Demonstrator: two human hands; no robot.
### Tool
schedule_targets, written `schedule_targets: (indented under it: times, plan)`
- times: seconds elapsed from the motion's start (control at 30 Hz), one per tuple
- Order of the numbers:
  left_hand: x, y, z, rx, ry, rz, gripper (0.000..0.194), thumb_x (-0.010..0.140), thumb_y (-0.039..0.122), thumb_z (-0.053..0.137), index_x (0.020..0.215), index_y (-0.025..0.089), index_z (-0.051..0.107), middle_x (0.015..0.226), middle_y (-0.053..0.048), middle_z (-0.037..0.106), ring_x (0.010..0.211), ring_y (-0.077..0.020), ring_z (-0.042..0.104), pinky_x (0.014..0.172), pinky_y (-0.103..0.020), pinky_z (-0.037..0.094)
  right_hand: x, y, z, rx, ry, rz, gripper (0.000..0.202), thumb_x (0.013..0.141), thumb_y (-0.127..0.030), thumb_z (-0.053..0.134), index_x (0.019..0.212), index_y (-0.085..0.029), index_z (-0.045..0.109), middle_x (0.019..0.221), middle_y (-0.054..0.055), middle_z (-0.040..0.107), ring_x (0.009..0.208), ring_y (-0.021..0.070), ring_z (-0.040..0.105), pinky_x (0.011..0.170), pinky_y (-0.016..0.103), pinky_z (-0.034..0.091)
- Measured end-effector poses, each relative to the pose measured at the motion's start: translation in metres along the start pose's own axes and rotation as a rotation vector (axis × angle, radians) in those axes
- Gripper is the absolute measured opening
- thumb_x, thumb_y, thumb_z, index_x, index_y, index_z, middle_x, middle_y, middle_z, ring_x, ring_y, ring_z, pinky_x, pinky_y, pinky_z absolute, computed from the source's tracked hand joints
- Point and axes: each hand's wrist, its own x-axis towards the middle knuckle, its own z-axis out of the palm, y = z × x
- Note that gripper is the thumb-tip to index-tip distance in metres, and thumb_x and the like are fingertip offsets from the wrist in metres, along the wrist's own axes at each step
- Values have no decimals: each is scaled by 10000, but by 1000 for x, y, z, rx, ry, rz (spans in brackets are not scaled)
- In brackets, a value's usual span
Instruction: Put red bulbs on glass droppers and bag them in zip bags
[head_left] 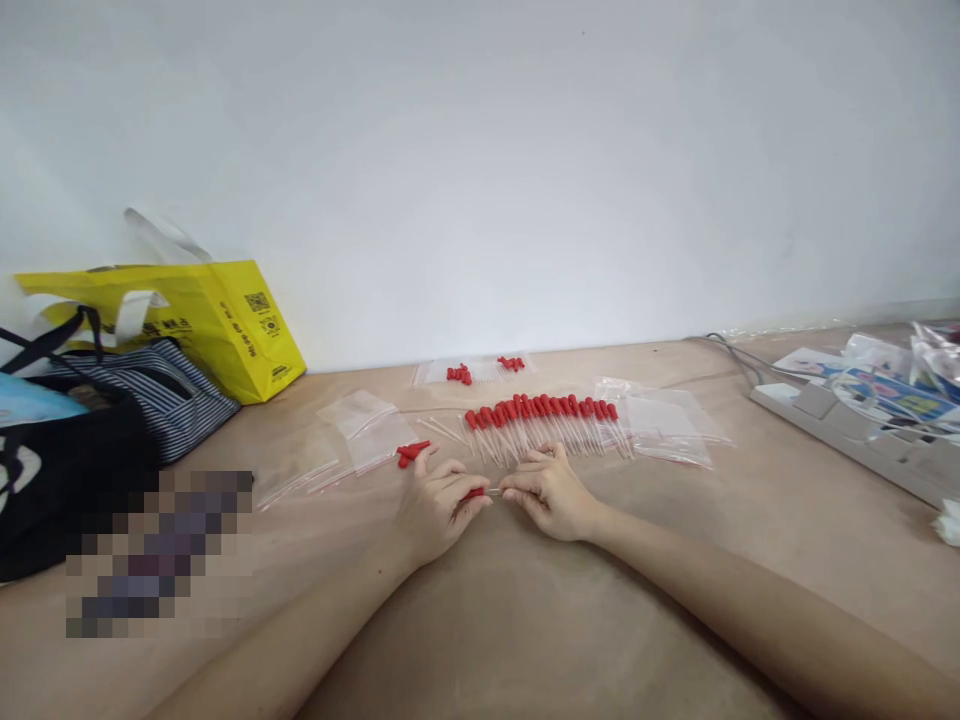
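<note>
At 6 o'clock of the dropper row [545, 406], hands meet: left hand [437, 505] pinches a red bulb [474, 493], right hand [553, 495] pinches the clear tube [493, 491] by it. From there: loose red bulbs [412, 454] at 10, next to flat zip bags [375, 450]. More clear bags [670, 422] at 2. Bagged bulbs [460, 374] at 12, by the wall [480, 180]. Power strip [844, 432] at 3.
</note>
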Motion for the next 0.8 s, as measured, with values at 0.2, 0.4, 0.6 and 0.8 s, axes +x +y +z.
schedule_targets:
  times: [0.2,0.4,0.6,0.8]
  plan:
    - [-1,-3,-4,11,-20,-33,137,813,300,491,796,233,609,701,28,675,738,-148,570,955,-460,190,-2,2,2,-86,44,-5,183,835,-242,433,809,-218,612,637,-11,604,696,124,441,763,333,166]
    - [-1,1,-1,-24,-23,-17,153,815,280,480,761,221,610,654,22,667,717,-151,577,953,-475,184,-4,2,10,-98,89,-18,197,826,-213,426,762,-195,612,632,0,596,692,126,439,766,330,178]
    - [-1,0,-1,-38,-7,-23,128,806,271,495,754,220,600,657,28,666,719,-154,574,952,-473,175,-2,0,8,-50,64,7,208,843,-219,413,780,-195,611,639,-2,606,686,123,445,756,329,184]
    - [1,-3,-4,23,-1,-38,128,818,266,487,776,238,604,705,40,672,724,-148,563,931,-443,196,-3,0,-1,-147,62,-22,191,840,-296,445,813,-211,614,683,0,615,732,142,451,771,355,185]
